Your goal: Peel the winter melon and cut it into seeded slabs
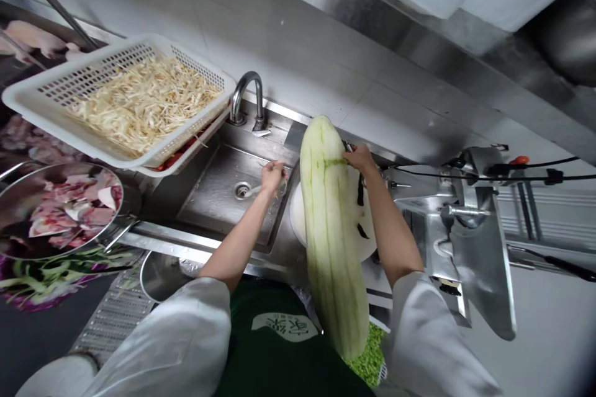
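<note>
1. Melon [330, 229]: long, pale, faintly streaked green, lengthwise over white board [367, 249], just right of sink [209, 180]. Far end toward wall, near end beyond board, close by green apron [242, 360]. Overhang probably from sheer length; board presumably for a clean rest.

2. Right hand [359, 157] at melon's right edge, toward far end, beside narrow green band [335, 162]. Fingers bent in near a small dark piece, too small to name; whether gripped, cannot tell. Position perhaps for reaching round the curved flank.

3. Left hand [273, 176] over sink, apart from melon, fingers curled in. Anything held: cannot tell. Melon support, apparently, from board and counter alone.

4. Dark scraps [362, 231] on board, between melon and right forearm.

5. Left of tap [236, 104]: slotted basket [56, 121] of sprouts [153, 99]. Slots likely for draining.

6. Farther left: pot [131, 201] of raw meat [74, 211], near sink, likely for easy reach.
</note>
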Tool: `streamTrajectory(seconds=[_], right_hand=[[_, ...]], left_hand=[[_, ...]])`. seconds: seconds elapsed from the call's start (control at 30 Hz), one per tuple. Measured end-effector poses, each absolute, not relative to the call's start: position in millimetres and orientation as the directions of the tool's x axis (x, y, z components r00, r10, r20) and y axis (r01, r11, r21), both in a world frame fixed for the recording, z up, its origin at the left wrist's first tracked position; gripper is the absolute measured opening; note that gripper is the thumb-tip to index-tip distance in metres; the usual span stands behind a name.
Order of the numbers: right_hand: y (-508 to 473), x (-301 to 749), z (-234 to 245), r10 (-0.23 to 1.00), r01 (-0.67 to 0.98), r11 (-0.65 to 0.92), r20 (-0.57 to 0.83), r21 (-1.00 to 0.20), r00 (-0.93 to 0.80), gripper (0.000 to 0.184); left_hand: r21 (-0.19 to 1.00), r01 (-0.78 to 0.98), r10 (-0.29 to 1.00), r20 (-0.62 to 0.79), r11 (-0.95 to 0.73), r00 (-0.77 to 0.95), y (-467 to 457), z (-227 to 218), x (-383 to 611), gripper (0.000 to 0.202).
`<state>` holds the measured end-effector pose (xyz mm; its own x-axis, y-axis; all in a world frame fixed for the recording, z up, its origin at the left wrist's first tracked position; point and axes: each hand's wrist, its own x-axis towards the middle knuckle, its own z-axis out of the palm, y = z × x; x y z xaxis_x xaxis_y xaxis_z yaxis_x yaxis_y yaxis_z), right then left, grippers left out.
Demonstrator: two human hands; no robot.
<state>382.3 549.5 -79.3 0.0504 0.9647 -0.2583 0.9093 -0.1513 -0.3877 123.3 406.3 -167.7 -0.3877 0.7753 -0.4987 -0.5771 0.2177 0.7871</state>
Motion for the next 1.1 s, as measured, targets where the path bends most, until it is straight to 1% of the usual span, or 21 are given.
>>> streamTrajectory(seconds=[0.07, 0.17, 0.23, 0.3, 0.37, 0.47, 0.53, 0.6, 0.63, 0.7, 0.8, 0.87, 0.9, 1.0, 1.1], right_hand=[[542, 377, -70, 0.967, 0.930, -0.117, -0.252, -0.348, 0.028, 0.011], [515, 358, -58, 0.979, 0.960, -0.027, -0.203, -0.278, -0.032, 0.011], [490, 341, -56, 0.981, 0.970, 0.052, -0.172, -0.239, -0.095, 0.010], [465, 323, -58, 0.973, 0.961, 0.134, -0.154, -0.243, -0.174, 0.007], [446, 312, -60, 0.957, 0.936, 0.183, -0.164, -0.302, -0.240, 0.003], [438, 314, -54, 0.939, 0.871, 0.156, -0.204, -0.465, -0.278, 0.012], [445, 324, -40, 0.953, 0.793, 0.120, -0.154, -0.597, -0.260, 0.017], [459, 331, -25, 0.974, 0.683, 0.124, -0.044, -0.720, -0.224, 0.021], [467, 332, -18, 0.980, 0.631, 0.142, 0.019, -0.763, -0.199, 0.025], [479, 324, -12, 0.979, 0.571, 0.196, 0.128, -0.797, -0.158, 0.033], [484, 299, -23, 0.958, 0.587, 0.285, 0.247, -0.757, -0.147, 0.039], [478, 283, -40, 0.928, 0.591, 0.372, 0.307, -0.715, -0.212, 0.039], [474, 278, -50, 0.904, 0.579, 0.428, 0.337, -0.694, -0.264, 0.039], [455, 275, -72, 0.802, 0.500, 0.593, 0.403, -0.632, -0.441, 0.042], [431, 282, -83, 0.731, 0.451, 0.672, 0.434, -0.587, -0.526, 0.042]], left_hand=[[0.763, -0.614, 0.820, -0.476, 0.204, -0.318, 408, -159, 140, 0.019], [0.754, -0.629, 0.881, -0.415, 0.192, -0.228, 414, -149, 165, 0.017], [0.808, -0.555, 0.904, -0.368, 0.196, -0.216, 417, -147, 179, 0.020], [0.899, -0.401, 0.914, -0.302, 0.179, -0.270, 418, -148, 189, 0.024], [0.960, -0.241, 0.916, -0.217, 0.138, -0.337, 417, -151, 194, 0.022], [0.990, -0.103, 0.914, -0.130, 0.098, -0.385, 410, -155, 198, 0.013], [0.995, -0.027, 0.918, -0.098, 0.095, -0.383, 402, -156, 200, 0.016], [0.996, 0.018, 0.925, -0.078, 0.092, -0.372, 393, -156, 202, 0.021], [0.995, 0.010, 0.924, -0.088, 0.098, -0.371, 389, -155, 203, 0.021], [0.988, -0.086, 0.908, -0.153, 0.130, -0.390, 379, -155, 200, 0.017], [0.924, -0.337, 0.844, -0.320, 0.178, -0.431, 357, -158, 176, 0.012], [0.871, -0.463, 0.799, -0.392, 0.162, -0.457, 333, -162, 146, 0.019], [0.855, -0.499, 0.777, -0.408, 0.142, -0.479, 318, -165, 128, 0.024], [0.851, -0.518, 0.728, -0.405, 0.079, -0.554, 270, -173, 74, 0.040], [0.867, -0.494, 0.722, -0.386, 0.071, -0.574, 232, -178, 38, 0.046]])
